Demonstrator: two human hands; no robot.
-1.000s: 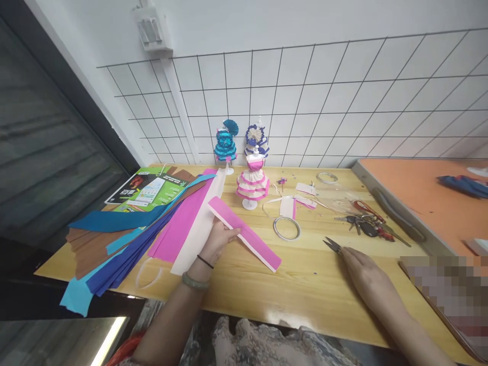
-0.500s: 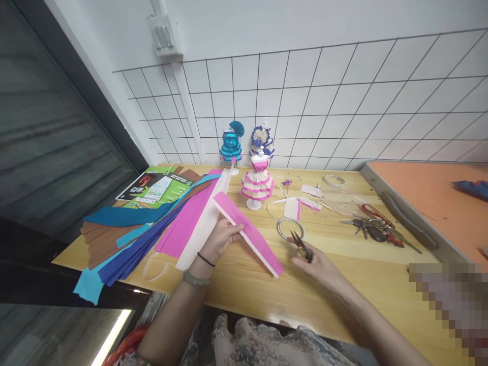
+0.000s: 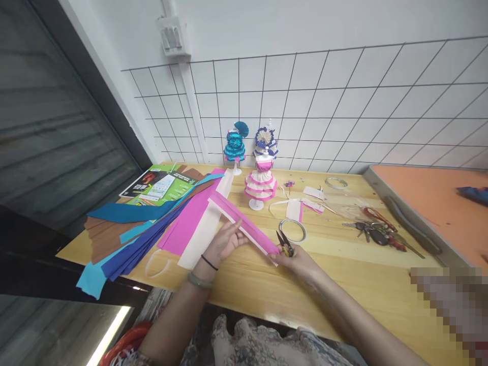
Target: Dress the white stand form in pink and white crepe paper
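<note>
A pink paper strip with a white edge (image 3: 253, 231) slants down to the right above the table. My left hand (image 3: 227, 243) pinches its lower edge near the middle, thumb on top. At the strip's lower right end, my right hand (image 3: 293, 260) grips that corner between thumb and finger. The same hand also holds a pair of small scissors (image 3: 285, 245), dark blades pointing up and away from the strip. Just beyond the scissors lies a roll of tape (image 3: 293, 231). Wide sheets of pink paper (image 3: 183, 223) and white paper (image 3: 204, 234) lie left of the strip.
Miniature dress forms in teal (image 3: 235, 147), purple (image 3: 266, 140) and pink-and-white (image 3: 261, 185) stand at the back. Colored paper strips (image 3: 125, 216) and a green package (image 3: 175, 190) lie left. Paper scraps (image 3: 294, 209), another tape roll (image 3: 336, 183) and keys (image 3: 377, 236) are to the right.
My right hand has moved left with the scissors and taken hold of the strip's lower end. The strip now looks straighter. The whole view has shifted slightly.
</note>
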